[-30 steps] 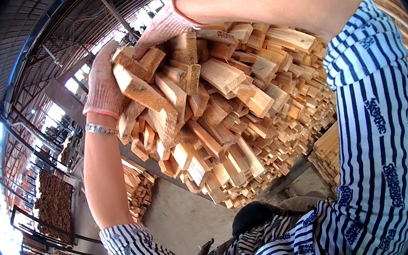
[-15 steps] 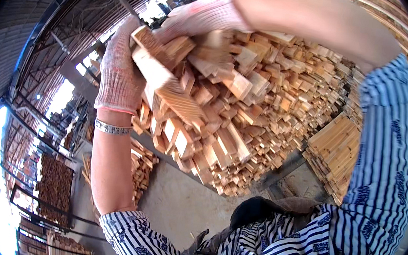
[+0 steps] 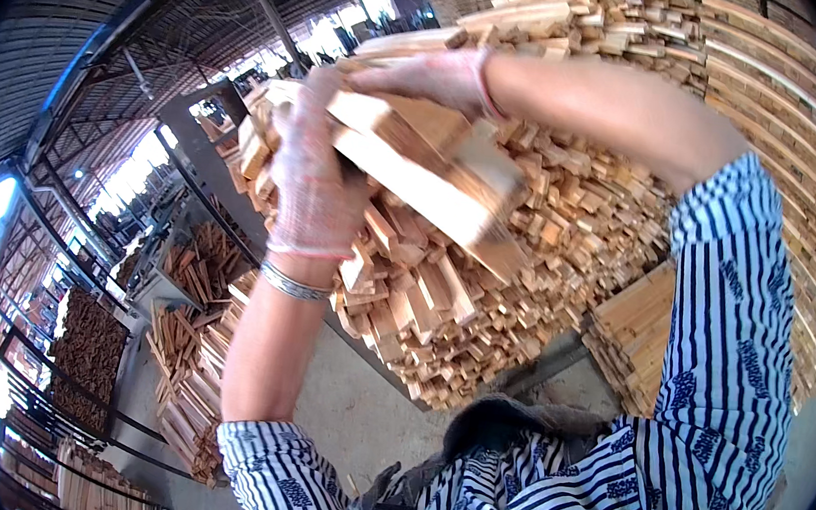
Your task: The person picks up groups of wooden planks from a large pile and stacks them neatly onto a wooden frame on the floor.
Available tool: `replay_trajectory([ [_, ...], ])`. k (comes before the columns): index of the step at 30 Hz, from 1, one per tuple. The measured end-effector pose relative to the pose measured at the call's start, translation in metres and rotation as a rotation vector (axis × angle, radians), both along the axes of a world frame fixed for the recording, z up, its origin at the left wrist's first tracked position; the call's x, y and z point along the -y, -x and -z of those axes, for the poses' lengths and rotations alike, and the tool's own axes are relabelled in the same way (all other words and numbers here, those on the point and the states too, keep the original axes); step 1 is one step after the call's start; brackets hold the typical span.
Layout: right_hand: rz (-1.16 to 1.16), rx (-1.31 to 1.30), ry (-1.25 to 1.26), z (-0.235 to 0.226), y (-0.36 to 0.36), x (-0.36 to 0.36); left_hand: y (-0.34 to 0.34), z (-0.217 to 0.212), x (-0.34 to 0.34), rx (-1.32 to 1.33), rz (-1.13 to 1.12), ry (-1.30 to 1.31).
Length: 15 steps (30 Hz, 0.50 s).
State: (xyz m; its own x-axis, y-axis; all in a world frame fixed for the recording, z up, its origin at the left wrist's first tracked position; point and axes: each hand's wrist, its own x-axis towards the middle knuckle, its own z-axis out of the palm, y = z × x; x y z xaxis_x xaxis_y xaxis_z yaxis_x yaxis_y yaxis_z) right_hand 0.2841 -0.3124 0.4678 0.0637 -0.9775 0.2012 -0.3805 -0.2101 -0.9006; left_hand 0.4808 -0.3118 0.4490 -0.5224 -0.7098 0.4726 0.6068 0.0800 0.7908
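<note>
Both my hands wear pale knitted work gloves with reddish edges. My left hand (image 3: pixel 312 184) is closed round the near left side of a small bunch of cut wooden blocks (image 3: pixel 413 170), its fingers pointing away. My right hand (image 3: pixel 430 78) reaches round their far side, fingers bent toward my left hand; its fingertips are partly hidden. The blocks are short, squared and pale, lying slanted together above a large heap of similar wood pieces (image 3: pixel 562 232). Some blur softens the hands and the held blocks.
A stack of flat boards (image 3: pixel 631 331) stands right of the heap. Long planks (image 3: pixel 783 147) are stacked at the far right. More wood pieces (image 3: pixel 186 391) lie on the left, beside dark metal rails (image 3: pixel 146 432). Concrete floor (image 3: pixel 359 421) shows in front of me.
The view has shifted. My hands have come nearer each other round the blocks, which now lie flatter and more to the right. My left hand has moved right along with them.
</note>
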Motion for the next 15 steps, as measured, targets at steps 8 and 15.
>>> replay_trajectory([
  [8,0.201,0.230,0.267,0.096,-0.004,-0.079,-0.004,0.082,-0.049,0.005,-0.202,-0.088],
  [15,0.192,0.084,0.362,0.148,0.012,-0.097,0.009,0.121,-0.074,0.058,-0.059,0.011],
])
